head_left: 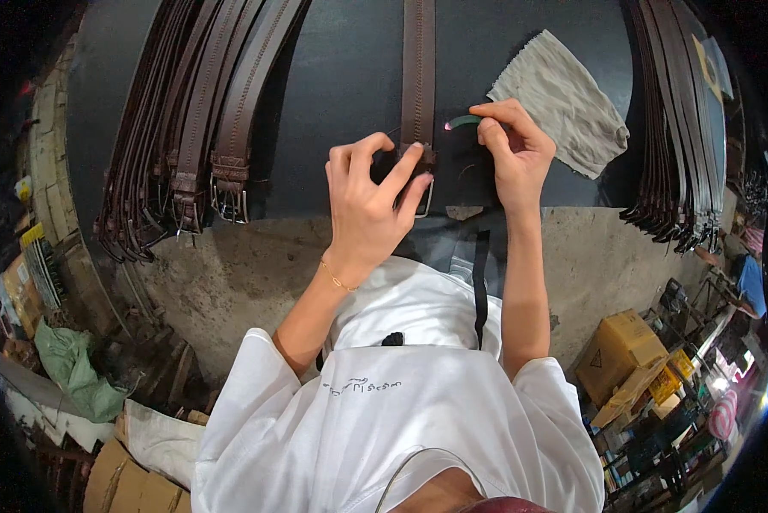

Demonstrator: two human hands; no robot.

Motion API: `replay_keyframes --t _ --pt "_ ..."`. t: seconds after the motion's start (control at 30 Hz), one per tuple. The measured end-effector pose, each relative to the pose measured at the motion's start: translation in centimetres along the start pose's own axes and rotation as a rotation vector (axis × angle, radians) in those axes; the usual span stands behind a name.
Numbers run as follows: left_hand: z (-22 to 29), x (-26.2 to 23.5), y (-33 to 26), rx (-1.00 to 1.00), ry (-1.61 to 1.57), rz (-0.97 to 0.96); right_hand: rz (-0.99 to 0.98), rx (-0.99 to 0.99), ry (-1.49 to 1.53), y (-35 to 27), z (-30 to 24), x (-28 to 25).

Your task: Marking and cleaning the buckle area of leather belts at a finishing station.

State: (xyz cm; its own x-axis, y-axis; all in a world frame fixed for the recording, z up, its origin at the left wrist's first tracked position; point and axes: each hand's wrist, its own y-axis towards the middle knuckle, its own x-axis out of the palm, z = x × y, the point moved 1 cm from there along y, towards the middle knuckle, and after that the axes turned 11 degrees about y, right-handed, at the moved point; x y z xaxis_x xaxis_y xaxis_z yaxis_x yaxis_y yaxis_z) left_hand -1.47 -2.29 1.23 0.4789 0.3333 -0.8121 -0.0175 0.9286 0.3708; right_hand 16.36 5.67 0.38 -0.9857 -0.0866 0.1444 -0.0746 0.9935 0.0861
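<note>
Possibly risky: green stick (463,120) beside belt (418,68).
Right hand (522,158) pinches it; left hand (362,205), fingers (400,170) parted, touches belt by worktop's (337,77) near edge; a slip could mark it.

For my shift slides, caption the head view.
Left hand on a brown belt, right hand pinching a slim green tool, more belts either side.

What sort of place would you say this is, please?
Probably a belt workshop: many brown belts lie on a dark worktable, and a cardboard box sits off to the right.
</note>
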Motion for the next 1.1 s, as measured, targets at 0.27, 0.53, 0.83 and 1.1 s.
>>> replay_keyframes --t 0.27,0.53,0.83,1.1 --pt "-0.5 0.6 -1.8 -0.001 -0.128 0.098 -0.048 0.008 0.028 -0.9 -0.7 2.3" --pt "-1.1 1.0 -3.2 0.017 -0.172 0.173 -0.253 -0.266 -0.258 -1.6 0.1 2.9" --pt "-1.1 0.9 -3.3 0.005 -0.18 0.175 -0.278 -0.304 -0.338 -1.7 0.2 3.1" --pt "-1.2 1.0 -3.3 0.004 -0.185 0.178 -0.283 -0.3 -0.347 -1.7 0.4 3.1"
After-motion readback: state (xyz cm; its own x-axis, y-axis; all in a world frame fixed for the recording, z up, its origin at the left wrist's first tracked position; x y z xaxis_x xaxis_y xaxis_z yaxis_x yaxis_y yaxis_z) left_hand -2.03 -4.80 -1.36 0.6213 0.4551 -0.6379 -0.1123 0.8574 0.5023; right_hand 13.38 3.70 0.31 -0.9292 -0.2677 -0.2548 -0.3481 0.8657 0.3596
